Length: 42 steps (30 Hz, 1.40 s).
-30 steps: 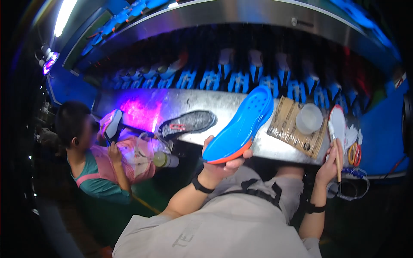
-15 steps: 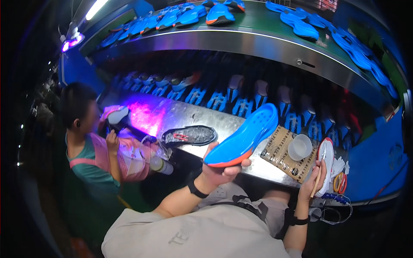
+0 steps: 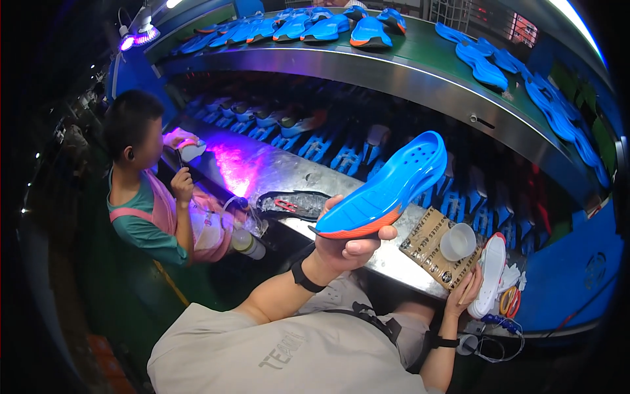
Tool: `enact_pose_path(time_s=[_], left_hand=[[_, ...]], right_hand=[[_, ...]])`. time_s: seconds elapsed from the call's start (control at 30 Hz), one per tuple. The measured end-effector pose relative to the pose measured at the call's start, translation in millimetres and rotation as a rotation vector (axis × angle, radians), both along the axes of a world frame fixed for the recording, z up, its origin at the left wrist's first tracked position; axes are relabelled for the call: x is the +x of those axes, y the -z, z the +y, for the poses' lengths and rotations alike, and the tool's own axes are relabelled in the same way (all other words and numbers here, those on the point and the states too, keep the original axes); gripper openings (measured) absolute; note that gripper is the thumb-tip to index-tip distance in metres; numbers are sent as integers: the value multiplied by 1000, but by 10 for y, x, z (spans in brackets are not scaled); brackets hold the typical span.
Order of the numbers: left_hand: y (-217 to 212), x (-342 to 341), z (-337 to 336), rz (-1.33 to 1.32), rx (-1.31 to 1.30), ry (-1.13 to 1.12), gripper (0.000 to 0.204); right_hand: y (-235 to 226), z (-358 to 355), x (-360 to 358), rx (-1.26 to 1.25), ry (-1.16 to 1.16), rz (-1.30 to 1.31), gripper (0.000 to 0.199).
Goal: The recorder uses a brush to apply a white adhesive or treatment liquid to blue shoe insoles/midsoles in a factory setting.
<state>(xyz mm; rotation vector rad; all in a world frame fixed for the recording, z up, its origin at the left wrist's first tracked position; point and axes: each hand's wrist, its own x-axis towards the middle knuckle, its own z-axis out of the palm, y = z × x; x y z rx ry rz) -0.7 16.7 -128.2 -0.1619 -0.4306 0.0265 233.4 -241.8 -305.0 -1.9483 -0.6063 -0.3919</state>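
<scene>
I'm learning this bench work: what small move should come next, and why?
Perhaps bring the right hand up to steady the blue sole: the left hand alone grips it near one end, its far end juts out unsupported, and the right hand is down by the cardboard.

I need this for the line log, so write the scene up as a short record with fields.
Left hand: holds a blue sole with an orange lower edge, above the metal bench
Right hand: by the brown board and the white sole; grip unclear
On board: translucent cup
Left of blue sole: dark shoe-shaped piece, lying on the bench
Upper green belt: more blue soles
Far left: co-worker, near purple light on the bench
</scene>
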Motion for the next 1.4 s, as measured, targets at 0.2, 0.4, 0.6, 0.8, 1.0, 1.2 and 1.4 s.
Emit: enact_pose_path(time_s=[0.2, 0.4, 0.6, 0.8, 1.0, 1.2, 1.4], left_hand=[[-37, 99, 70, -15, 4, -47, 80], [-57, 74, 46, 185, 209, -155, 90], [-241, 334, 279, 160, 639, -91, 96], [-1890, 1648, 1048, 108, 679, -510, 58], [-1930, 2289, 1471, 448, 914, -595, 78], [-1950, 1685, 2021, 911, 1457, -1090, 52], [-2061, 1520, 2261, 1083, 1567, -1134, 44]], right_hand=[[-60, 52, 9, -29, -4, -31, 32], [-54, 12, 0, -29, -15, -88, 32], [-79, 10, -59, -38, -30, -93, 31], [-116, 31, -63, -35, -27, -43, 31], [-86, 34, -36, -10, 2, -32, 31], [-139, 10, -72, -9, -15, -83, 31], [-118, -8, -62, 17, -21, -38, 33]])
